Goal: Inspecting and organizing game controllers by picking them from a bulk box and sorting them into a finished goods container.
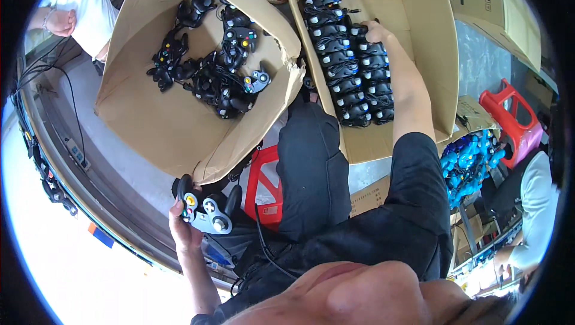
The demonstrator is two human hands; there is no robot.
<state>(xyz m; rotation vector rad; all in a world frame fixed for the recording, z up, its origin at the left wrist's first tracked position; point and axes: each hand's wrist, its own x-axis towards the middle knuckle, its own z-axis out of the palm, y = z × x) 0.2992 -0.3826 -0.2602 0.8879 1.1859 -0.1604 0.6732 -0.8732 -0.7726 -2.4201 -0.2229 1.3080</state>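
My left hand grips a silver and black game controller by one handle, its buttons and sticks facing up; a cable hangs near it. Inside the right cardboard box, black game controllers with wound cables stand packed in two columns. My right hand reaches into that box, its fingers closed on a black controller at the far end of the second column; the fingertips are partly hidden. Loose black controllers and a silver one lie jumbled in the left cardboard box.
A red stool stands below the left box. At right are a box of blue controllers, another red stool and a person in a light shirt. Another person's hand shows at upper left. Cables hang along the left bench.
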